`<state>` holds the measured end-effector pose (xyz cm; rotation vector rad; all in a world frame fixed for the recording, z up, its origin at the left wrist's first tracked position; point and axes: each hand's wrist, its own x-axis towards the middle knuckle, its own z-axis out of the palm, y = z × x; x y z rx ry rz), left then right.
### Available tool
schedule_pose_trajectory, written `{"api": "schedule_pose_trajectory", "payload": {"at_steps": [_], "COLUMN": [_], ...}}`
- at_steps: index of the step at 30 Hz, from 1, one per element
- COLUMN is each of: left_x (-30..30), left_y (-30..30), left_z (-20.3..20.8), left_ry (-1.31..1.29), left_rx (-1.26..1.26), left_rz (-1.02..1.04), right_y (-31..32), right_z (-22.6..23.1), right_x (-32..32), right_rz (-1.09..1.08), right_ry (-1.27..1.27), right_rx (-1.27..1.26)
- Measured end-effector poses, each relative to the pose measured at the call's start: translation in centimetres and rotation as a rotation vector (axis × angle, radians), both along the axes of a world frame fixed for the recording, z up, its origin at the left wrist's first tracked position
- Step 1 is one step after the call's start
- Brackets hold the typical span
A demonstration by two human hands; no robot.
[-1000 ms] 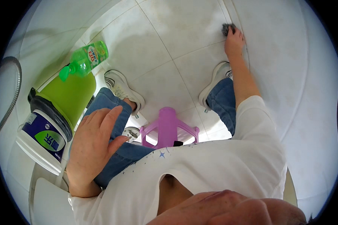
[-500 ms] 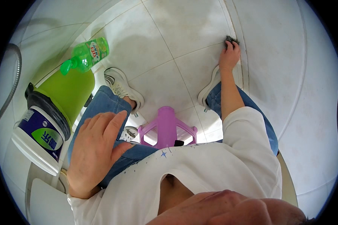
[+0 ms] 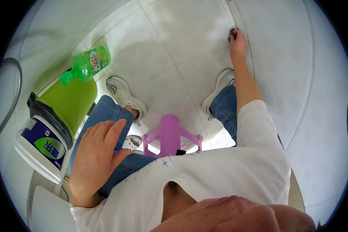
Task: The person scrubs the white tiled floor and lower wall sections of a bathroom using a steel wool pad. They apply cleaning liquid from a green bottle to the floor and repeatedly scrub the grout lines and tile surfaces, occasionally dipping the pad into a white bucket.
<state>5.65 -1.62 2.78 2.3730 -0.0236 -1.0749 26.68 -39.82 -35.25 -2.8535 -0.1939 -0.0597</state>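
My right hand (image 3: 239,45) reaches far forward, its fingers closed round a dark scouring pad (image 3: 232,34). The pad presses on the seam where the pale floor tiles (image 3: 189,42) meet the right wall (image 3: 278,50); its lower side is hidden. On my left thigh, in blue jeans (image 3: 111,106), lies my left hand (image 3: 96,154), flat, with thumb apart and nothing in it.
At left, a green pump bottle (image 3: 89,63) lies near a lime-green bin (image 3: 71,94) with a black bag rim. Beside them is a white bucket (image 3: 38,164) with a blue label. A purple plastic stool (image 3: 170,133), floor drain (image 3: 132,142) and metal hose (image 3: 18,87) also show.
My right hand has slid a little farther forward along the wall seam with the scouring pad. My left hand stays on the thigh. The view has shifted slightly.
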Motion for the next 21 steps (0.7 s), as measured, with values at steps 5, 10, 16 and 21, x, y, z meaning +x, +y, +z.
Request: {"api": "schedule_pose_trajectory", "payload": {"at_steps": [5, 10, 16, 21], "left_x": [0.6, 0.9, 0.6, 1.4], "left_y": [-0.4, -0.5, 0.1, -0.5], "left_z": [-0.6, -0.7, -1.1, -0.7], "left_ry": [-0.032, 0.001, 0.025, 0.067], "left_rx": [0.019, 0.022, 0.023, 0.03], "left_rz": [-0.019, -0.014, 0.011, 0.004], "right_y": [2.9, -0.9, -4.4, 1.5], "right_z": [-0.2, -0.4, 2.1, 1.3], "right_x": [4.0, -0.2, -5.3, 0.9], "right_rz": [0.174, 0.422, 0.697, 0.688], "right_ry": [0.033, 0.069, 0.007, -0.09], "right_rx": [-0.106, -0.35, -0.88, -0.956]}}
